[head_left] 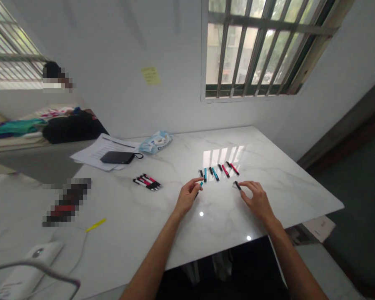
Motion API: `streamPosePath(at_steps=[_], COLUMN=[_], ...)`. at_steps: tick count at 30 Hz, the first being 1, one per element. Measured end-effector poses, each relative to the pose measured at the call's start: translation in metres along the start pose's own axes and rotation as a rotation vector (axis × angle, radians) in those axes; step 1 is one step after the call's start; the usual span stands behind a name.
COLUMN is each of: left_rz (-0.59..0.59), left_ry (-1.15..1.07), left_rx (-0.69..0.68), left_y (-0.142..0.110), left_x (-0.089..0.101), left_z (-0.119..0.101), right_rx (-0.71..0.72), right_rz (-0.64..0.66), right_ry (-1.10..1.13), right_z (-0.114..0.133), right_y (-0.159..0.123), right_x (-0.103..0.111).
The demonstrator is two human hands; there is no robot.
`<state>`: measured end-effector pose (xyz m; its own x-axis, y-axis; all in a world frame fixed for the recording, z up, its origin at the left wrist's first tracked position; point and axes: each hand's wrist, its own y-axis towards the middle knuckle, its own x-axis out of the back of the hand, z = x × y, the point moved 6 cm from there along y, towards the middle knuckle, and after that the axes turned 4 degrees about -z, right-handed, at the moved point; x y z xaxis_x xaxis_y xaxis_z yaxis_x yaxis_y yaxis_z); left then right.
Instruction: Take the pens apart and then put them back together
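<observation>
My left hand [186, 196] pinches a blue pen barrel [201, 184], its dark end showing below the fingers. In my right hand [258, 201] a short black pen half [238, 186] with a clip is held between thumb and fingertips. The two pieces are apart, just above the marble table [218, 221]. Beyond my hands several pen halves lie in a slanting row: blue barrels [214, 174] at left and red barrels [225, 171] at right, each beside a black half [220, 167]. Left of my hands, several whole red, white and black pens [146, 182] lie side by side.
Papers [95, 152] carry a black pouch [117, 157] at the back left, beside a light blue soft packet [156, 142]. A yellow strip [96, 225], a cable and a white power strip [34, 266] lie front left. A barred window [262, 54] is behind.
</observation>
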<state>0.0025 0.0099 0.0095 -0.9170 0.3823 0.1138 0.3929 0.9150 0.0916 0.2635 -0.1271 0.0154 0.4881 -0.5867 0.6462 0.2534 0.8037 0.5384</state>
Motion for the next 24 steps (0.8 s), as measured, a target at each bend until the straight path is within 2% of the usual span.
streamPosePath(at_steps=[6, 10, 14, 19, 24], left_rz=[0.009, 0.004, 0.007, 0.016, 0.009], left_ry=[-0.113, -0.187, -0.178, -0.159, -0.144], left_rx=[0.044, 0.085, 0.087, 0.090, 0.091], left_y=[-0.001, 0.001, 0.001, -0.001, -0.001], left_x=[-0.003, -0.002, -0.002, -0.003, -0.003], left_z=[0.004, 0.009, 0.007, 0.003, 0.003], right_rx=[-0.016, -0.094, -0.109, -0.080, -0.051], right_rz=[0.009, -0.030, 0.034, 0.093, 0.042], right_ry=[0.057, -0.009, -0.029, -0.061, -0.168], right_z=[0.029, 0.015, -0.001, -0.001, 0.000], right_y=[-0.013, -0.005, 0.006, 0.013, 0.019], right_x=[-0.025, -0.028, -0.030, -0.039, -0.039])
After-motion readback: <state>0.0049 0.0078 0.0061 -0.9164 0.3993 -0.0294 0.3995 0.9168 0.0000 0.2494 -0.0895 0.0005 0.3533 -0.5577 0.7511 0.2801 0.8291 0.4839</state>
